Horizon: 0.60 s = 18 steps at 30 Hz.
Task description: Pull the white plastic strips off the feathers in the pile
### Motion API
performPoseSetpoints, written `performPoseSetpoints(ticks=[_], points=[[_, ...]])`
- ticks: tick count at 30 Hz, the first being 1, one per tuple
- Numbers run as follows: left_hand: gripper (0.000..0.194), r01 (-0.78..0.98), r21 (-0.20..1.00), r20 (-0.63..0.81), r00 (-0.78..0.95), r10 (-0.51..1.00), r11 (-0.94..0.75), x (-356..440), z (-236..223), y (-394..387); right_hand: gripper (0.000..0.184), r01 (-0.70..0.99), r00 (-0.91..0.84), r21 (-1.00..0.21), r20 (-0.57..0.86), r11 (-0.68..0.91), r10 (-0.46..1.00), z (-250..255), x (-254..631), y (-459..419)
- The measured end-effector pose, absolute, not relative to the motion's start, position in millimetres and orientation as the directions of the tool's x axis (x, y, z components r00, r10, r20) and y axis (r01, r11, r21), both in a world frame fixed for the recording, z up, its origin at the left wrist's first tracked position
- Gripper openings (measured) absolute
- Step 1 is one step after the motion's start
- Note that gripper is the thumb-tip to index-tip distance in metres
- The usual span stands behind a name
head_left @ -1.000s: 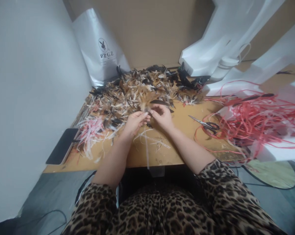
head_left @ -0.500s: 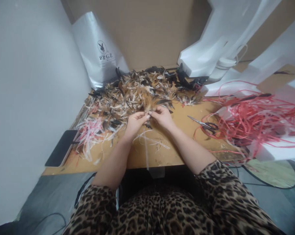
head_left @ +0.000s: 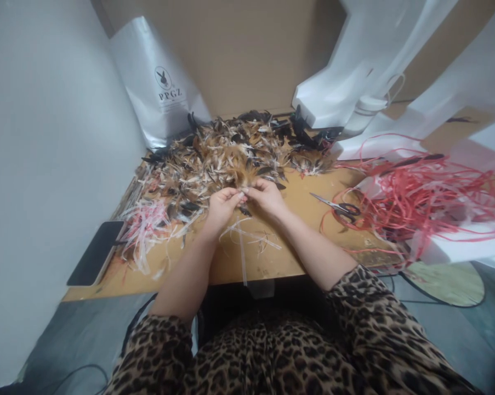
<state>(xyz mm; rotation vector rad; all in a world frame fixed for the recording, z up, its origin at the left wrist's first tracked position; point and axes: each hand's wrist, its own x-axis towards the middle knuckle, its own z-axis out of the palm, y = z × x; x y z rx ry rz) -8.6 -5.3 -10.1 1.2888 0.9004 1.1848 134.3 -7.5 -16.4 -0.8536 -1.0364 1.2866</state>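
Note:
Between my two hands, over the near edge of the feather pile, is a small tuft of brown feathers (head_left: 244,174). My left hand (head_left: 226,204) is closed, its thumb and fingers pinching the tuft's base. My right hand (head_left: 267,197) is also closed in a pinch at the same base, fingertips meeting those of the left. The tuft fans upward, away from me. Just beyond lies a large heap of brown, white and black feathers (head_left: 214,159). Thin white strips (head_left: 243,252) lie on the table below my hands.
Scissors (head_left: 337,207) lie right of my hands, beside a tangle of red plastic strips (head_left: 428,197). A phone (head_left: 96,253) rests at the table's left edge, near pink and white strips (head_left: 146,222). A silver bag (head_left: 148,82) stands behind, and a white cup (head_left: 364,112) at the back right.
The view has shifted slightly, so the table's things appear a little further left. Both hands stay together at the tuft's base, with small finger movements; the tuft has tilted a little.

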Motion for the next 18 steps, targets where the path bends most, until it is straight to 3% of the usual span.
performPoseSetpoints(ticks=[7, 10, 15, 18], points=[[0.023, -0.199, 0.978, 0.121, 0.272, 0.955, -0.068, -6, -7, -10, 0.03, -0.437, -0.121, -0.896, 0.15, 0.083, 0.981, -9, 134, -13], [0.023, -0.189, 0.981, 0.077, 0.247, 0.966, -0.03, -5, -12, -8, 0.027, -0.294, -0.04, -0.946, 0.154, 0.136, 0.987, -9, 138, -11], [0.02, -0.158, 0.984, 0.112, 0.192, 0.975, -0.082, -8, -20, -2, 0.013, 0.155, 0.107, -0.905, 0.413, 0.395, 0.904, -5, 144, -10], [0.018, -0.175, 0.978, 0.146, 0.185, 0.972, -0.114, -9, -22, 0, 0.013, 0.158, 0.103, -0.905, 0.414, 0.396, 0.905, -3, 143, -12]])
